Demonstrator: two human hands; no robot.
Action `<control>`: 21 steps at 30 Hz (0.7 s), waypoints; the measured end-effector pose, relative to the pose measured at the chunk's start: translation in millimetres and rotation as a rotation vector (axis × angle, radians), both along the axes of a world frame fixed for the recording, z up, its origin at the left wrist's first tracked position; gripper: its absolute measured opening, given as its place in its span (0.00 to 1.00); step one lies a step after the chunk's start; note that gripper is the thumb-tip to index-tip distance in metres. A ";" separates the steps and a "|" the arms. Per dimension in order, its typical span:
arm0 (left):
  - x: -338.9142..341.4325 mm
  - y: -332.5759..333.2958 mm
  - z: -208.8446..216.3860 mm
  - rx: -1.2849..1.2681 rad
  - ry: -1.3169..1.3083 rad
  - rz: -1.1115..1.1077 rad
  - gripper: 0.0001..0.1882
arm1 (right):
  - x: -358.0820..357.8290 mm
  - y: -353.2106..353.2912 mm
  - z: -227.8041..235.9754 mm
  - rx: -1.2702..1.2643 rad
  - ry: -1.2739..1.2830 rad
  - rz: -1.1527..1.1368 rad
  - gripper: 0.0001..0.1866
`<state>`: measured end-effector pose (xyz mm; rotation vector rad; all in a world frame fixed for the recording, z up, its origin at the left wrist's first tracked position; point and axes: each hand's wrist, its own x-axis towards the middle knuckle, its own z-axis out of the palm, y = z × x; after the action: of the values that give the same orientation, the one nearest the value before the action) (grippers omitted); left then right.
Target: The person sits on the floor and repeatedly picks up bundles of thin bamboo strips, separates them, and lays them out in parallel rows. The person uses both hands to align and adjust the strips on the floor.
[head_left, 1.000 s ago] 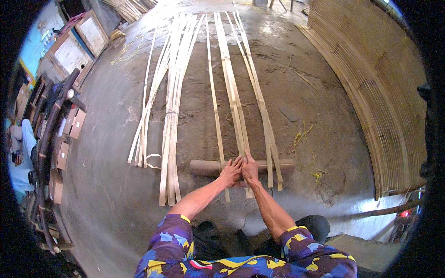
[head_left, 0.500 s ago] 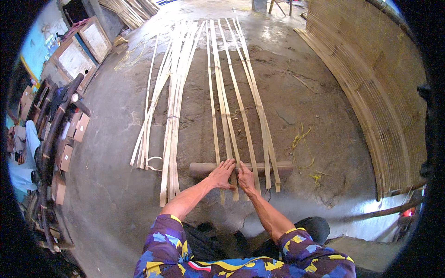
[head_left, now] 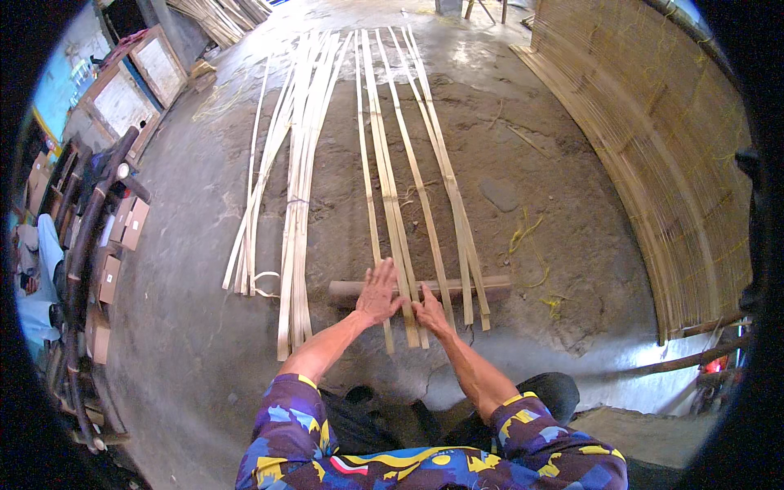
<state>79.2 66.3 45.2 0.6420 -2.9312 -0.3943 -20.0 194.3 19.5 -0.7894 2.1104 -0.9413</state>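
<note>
Long pale bamboo strips [head_left: 394, 216] lie side by side on the floor, their near ends crossing a brown bamboo pole [head_left: 490, 285] laid crosswise. My left hand [head_left: 378, 294] rests flat over the left strips of this group, fingers stretched out and pointing away. Beside it, my right hand [head_left: 433, 313] has its index finger extended and the other fingers curled; it seems to pinch the edge of a middle strip just in front of the pole. The palm side of both hands is hidden.
To the left lies a tied bundle of strips [head_left: 300, 163]. A large slatted bamboo mat [head_left: 645, 171] stands along the right. Yellow twine [head_left: 523, 237] lies on the floor. Small cardboard boxes [head_left: 131, 224] sit by a dark bamboo frame [head_left: 91, 220] on the left.
My left hand has shifted left and slightly away, and its fingers now lie over the left strips. My right hand stays near the middle strips, with its fingers slightly lower.
</note>
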 end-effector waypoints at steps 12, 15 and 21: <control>-47.8 -30.1 -27.3 1.072 0.602 0.515 0.19 | 13.7 -44.6 50.3 -0.436 0.131 -0.094 0.29; -44.3 -21.0 -26.3 0.817 0.458 0.375 0.23 | 5.4 -47.2 54.8 -0.461 -0.051 -0.261 0.24; -6.1 6.9 -13.7 -0.003 -0.252 -0.300 0.40 | -9.3 -30.1 17.3 -0.520 0.365 -0.257 0.21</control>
<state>73.0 73.1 31.5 0.2645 -3.2792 -0.3599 -29.3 164.2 36.8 -1.0205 2.3448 -1.6305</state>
